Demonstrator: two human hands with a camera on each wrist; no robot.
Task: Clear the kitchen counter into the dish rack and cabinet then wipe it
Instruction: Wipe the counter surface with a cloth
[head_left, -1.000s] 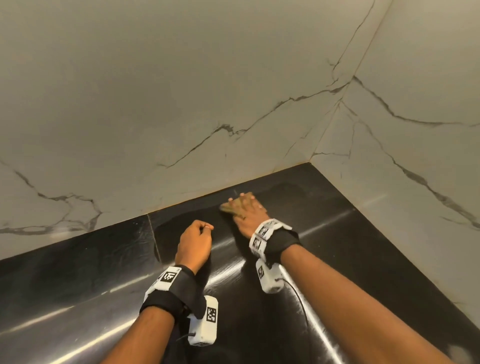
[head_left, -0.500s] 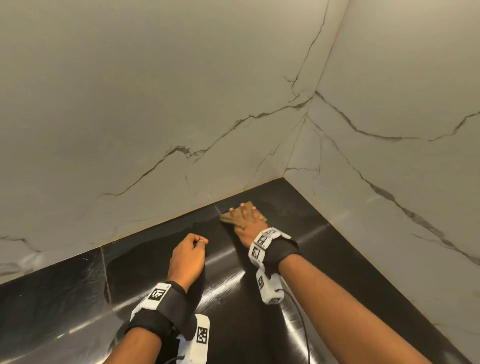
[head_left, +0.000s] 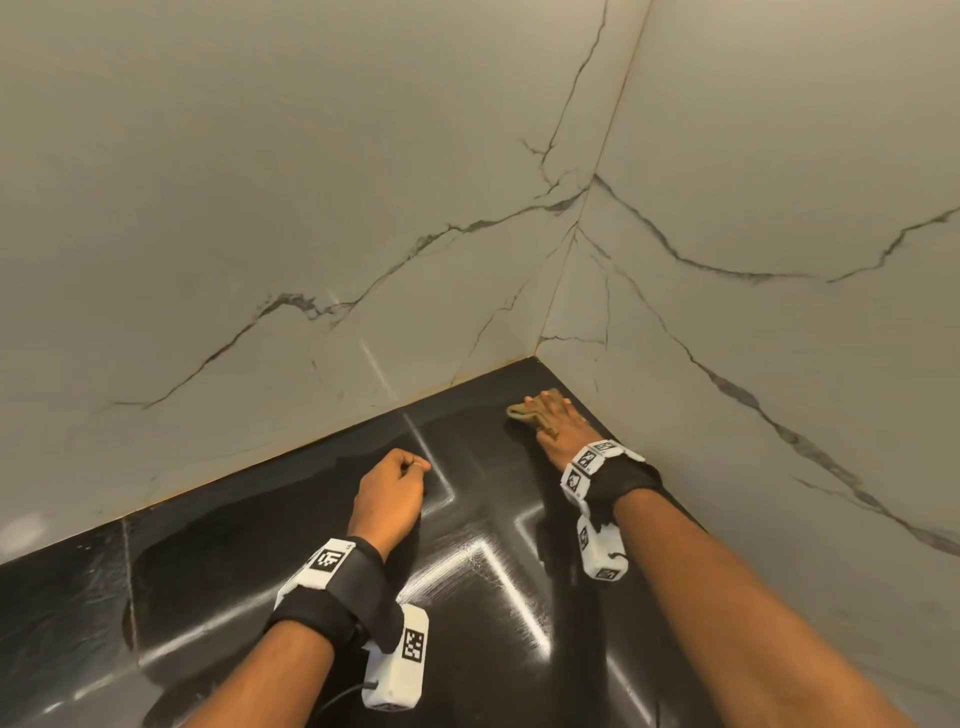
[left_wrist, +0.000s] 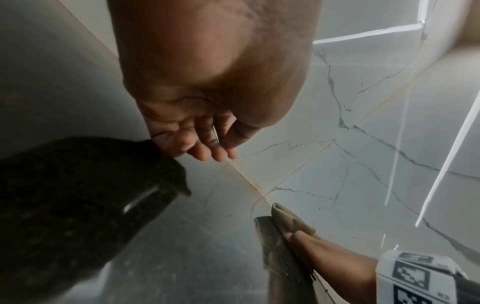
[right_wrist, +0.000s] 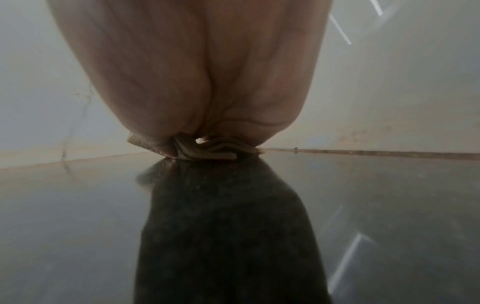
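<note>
A folded tan cloth (head_left: 521, 413) lies on the glossy black counter (head_left: 493, 597) close to the corner where the two marble walls meet. My right hand (head_left: 553, 423) presses flat on top of it, fingers laid straight over the fabric. The left wrist view shows the cloth (left_wrist: 291, 221) poking out ahead of the right hand (left_wrist: 324, 253). In the right wrist view the cloth (right_wrist: 207, 152) is squeezed under my palm (right_wrist: 187, 82). My left hand (head_left: 397, 486) rests on the counter to the left as a fist, its curled fingers (left_wrist: 205, 148) holding nothing.
White marble walls (head_left: 311, 208) with grey veins close off the counter behind and on the right (head_left: 779, 260). A seam (head_left: 127, 571) crosses the counter at the left. Wet streaks and light reflections (head_left: 498, 566) mark the surface between my arms.
My right hand has slid the cloth to the right, toward the wall corner. The left hand stays fisted on the counter in about the same place.
</note>
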